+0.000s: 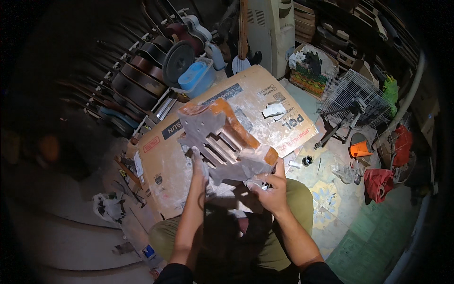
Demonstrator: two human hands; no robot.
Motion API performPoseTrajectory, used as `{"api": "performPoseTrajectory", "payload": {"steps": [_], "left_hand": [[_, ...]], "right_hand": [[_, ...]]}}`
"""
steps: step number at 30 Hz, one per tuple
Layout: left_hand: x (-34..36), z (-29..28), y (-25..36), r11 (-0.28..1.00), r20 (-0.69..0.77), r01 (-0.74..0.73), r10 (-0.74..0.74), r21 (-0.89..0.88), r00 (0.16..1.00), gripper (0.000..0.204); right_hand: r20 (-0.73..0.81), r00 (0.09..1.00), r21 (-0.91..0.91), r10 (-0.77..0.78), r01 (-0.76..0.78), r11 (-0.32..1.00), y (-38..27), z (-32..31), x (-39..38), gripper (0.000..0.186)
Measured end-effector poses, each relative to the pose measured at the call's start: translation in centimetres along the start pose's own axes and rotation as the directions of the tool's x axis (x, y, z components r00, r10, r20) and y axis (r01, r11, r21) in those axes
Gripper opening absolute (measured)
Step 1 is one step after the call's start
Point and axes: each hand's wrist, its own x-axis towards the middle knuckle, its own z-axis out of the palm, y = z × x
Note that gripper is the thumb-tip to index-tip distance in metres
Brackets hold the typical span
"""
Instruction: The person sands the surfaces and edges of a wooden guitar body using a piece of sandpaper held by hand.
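An electric guitar body (201, 127), bare grey on its face with routed slots and orange-brown along its edges, is held tilted above my lap. My left hand (199, 166) is closed on its lower left edge, the fingers partly hidden behind it. On the lower right end, my right hand (271, 191) grips with the thumb and fingers around the rim. Pale dust coats the fingers. Beneath the body lies a flattened cardboard sheet (163, 184), smeared with whitish dust. A crumpled white piece (274, 110) rests on the cardboard's far right part.
Several guitars (137, 80) stand in a rack at the far left, beside a blue plastic tub (196, 78). To the right are a wire cage (352, 94), a black stand (338, 125), an orange cup (361, 149) and a red bag (378, 184). A small dark jar (307, 161) stands on the tiles.
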Motion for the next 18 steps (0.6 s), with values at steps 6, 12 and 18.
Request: {"api": "performPoseTrajectory", "payload": {"steps": [6, 12, 18], "left_hand": [[0.4, -7.2, 6.5, 0.622, -0.197, 0.06, 0.153, 0.781, 0.968, 0.072], [1.2, -12.0, 8.8, 0.167, -0.287, 0.257, 0.198, 0.952, 0.937, 0.086], [1.7, -19.7, 7.2, 0.036, -0.293, 0.301, 0.361, 0.953, 0.885, 0.098]], "right_hand": [[0.114, 0.873, 0.263, 0.474, -0.486, 0.833, 4.2, 5.2, -3.0, 0.016], [0.515, 0.441, 0.614, 0.735, -0.788, 0.043, 9.1, 12.6, -7.6, 0.022], [0.582, 0.311, 0.294, 0.751, -0.942, 0.162, 10.6, 15.7, -10.5, 0.026]]}}
